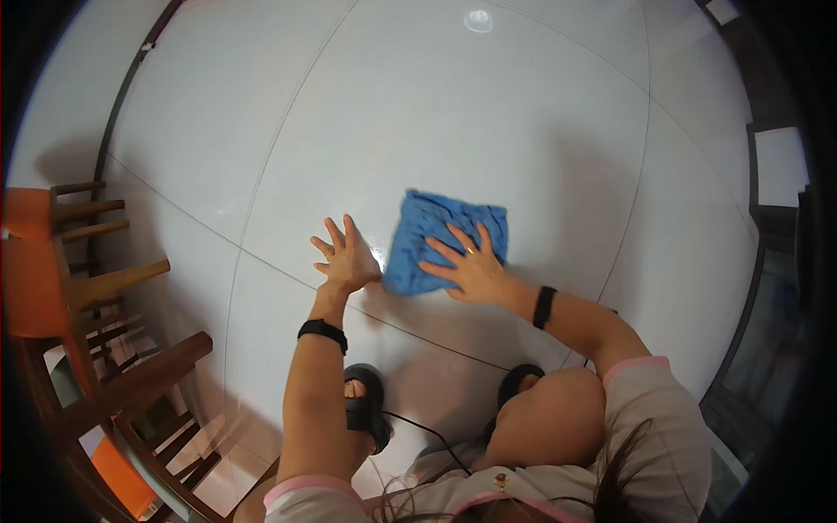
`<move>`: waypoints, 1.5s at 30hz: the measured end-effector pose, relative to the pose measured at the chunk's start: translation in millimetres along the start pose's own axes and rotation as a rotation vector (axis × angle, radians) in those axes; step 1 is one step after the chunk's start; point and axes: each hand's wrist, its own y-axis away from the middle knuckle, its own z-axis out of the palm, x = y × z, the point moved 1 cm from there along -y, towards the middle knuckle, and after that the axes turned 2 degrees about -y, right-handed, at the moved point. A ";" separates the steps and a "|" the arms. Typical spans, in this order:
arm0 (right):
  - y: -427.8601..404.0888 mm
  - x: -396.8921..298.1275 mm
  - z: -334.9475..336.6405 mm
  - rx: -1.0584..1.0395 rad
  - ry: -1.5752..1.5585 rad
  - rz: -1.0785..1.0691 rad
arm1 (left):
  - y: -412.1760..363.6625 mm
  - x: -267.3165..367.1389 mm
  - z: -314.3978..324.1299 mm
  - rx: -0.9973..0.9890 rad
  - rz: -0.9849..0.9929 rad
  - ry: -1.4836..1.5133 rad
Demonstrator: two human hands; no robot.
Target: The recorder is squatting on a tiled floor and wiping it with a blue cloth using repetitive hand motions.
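A blue cloth (412,261), spread roughly square and wrinkled, lies on the glossy white tiled floor (431,118). My right hand (480,271) rests on its right part with the fingers spread, a ring on one finger; it presses flat and does not grasp the cloth. To the left of the cloth is my left hand (346,255), fingers apart and nothing in it. Whether the left hand touches the floor, I cannot tell. Each wrist wears a black band.
Wooden chairs (144,372) with orange parts stand at the left, their legs reaching towards the floor tiles. Black sandals (369,408) are on my feet, with a thin black cable (425,428) between them. Dark-framed furniture or panels (758,314) line the right edge.
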 end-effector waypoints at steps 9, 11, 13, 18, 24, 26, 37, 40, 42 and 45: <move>135.2 100.4 -32.4 0.190 0.277 0.675 | 43.4 -55.3 -29.0 -0.005 0.077 -0.006; 131.1 147.2 -36.2 0.278 0.327 0.894 | 52.4 -63.5 -39.1 -0.005 0.082 -0.024; 95.6 172.5 -39.6 0.253 0.249 1.130 | 62.7 -78.0 -48.1 0.056 0.201 0.022; 14.3 174.8 -38.5 0.248 0.218 1.155 | 109.3 -60.9 -95.4 0.061 0.162 -0.019; -37.6 101.7 -15.9 0.049 0.269 0.666 | 118.2 -60.2 -124.0 -0.007 0.050 -0.156; -31.2 68.6 -18.0 -0.045 0.246 0.445 | 105.6 -58.3 -130.5 -0.012 0.111 -0.258; -11.6 8.8 -43.7 -0.559 0.212 -0.105 | 99.8 -104.8 -7.1 -0.129 0.304 -0.209; -33.2 14.0 -27.2 -0.533 0.269 -0.025 | 108.7 -166.7 27.0 -0.126 0.046 -0.065; -59.4 17.5 -11.5 -0.295 0.243 0.199 | 110.8 -209.0 41.5 0.019 -0.010 0.056; -120.4 -6.6 18.4 -0.077 0.197 0.514 | 114.1 -249.0 66.7 0.311 -0.147 0.317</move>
